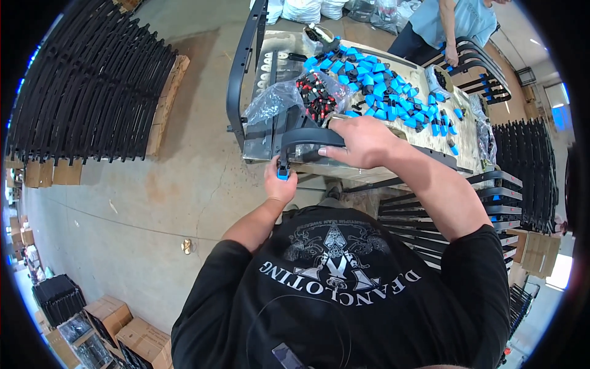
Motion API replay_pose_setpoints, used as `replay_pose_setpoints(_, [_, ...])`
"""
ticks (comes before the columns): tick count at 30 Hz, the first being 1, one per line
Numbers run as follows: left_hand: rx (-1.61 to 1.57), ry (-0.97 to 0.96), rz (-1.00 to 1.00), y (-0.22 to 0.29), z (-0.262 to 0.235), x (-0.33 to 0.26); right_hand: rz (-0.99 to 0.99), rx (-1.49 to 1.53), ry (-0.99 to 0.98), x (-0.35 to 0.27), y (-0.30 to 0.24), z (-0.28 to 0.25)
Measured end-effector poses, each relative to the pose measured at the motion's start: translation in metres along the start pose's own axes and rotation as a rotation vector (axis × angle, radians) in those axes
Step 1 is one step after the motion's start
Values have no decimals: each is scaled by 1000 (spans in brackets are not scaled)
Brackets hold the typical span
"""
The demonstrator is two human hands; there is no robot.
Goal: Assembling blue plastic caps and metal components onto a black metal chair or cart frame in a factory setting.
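A black bent metal tube frame (307, 136) lies along the near edge of the worktable, its curved end pointing left and down. My right hand (362, 142) is closed over the top of the tube, just right of the bend. Below the bend, my left hand (281, 184) is closed around a blue plastic end cap (283, 173) at the tube's lower end. How far the cap sits on the tube is hidden by the fingers. Just beyond the tube, a clear plastic bag (270, 101) lies open with small red and black parts (318, 95) in it.
Many blue and black caps (381, 83) cover the wooden tabletop (399, 52). An upright black frame (236, 80) stands at the table's left end. More black frames are stacked at left (86, 80) and right (504, 197). Across the table, a co-worker (452, 27) holds bent tubes.
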State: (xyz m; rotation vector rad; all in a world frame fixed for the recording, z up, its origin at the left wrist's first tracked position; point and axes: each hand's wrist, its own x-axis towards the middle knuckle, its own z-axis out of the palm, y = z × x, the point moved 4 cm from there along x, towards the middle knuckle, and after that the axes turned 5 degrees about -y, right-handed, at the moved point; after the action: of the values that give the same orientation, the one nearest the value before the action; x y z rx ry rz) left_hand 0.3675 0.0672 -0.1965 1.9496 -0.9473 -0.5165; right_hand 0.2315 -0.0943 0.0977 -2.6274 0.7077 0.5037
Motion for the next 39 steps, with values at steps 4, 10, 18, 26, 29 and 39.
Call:
replay_pose_setpoints(4, [-227, -377, 88, -11, -8, 16, 42, -28, -64, 6, 3, 2])
replay_pose_setpoints(10, [-3, -177, 290, -31, 8, 49, -22, -18, -37, 10, -5, -2])
replay_pose_setpoints(18, [-12, -233, 253, -28, 12, 46, 31, -17, -28, 5, -5, -1])
replay_pose_setpoints(26, [8, -400, 62, -18, -5, 40, -108, 845, 803, -20, 75, -23])
replay_pose_setpoints(29, [49, -452, 11, -6, -8, 36, 101, 794, 835, -32, 153, -55])
replay_pose_setpoints(39, [416, -637, -12, 90, -98, 135, 457, 640, 782, -11, 264, -11])
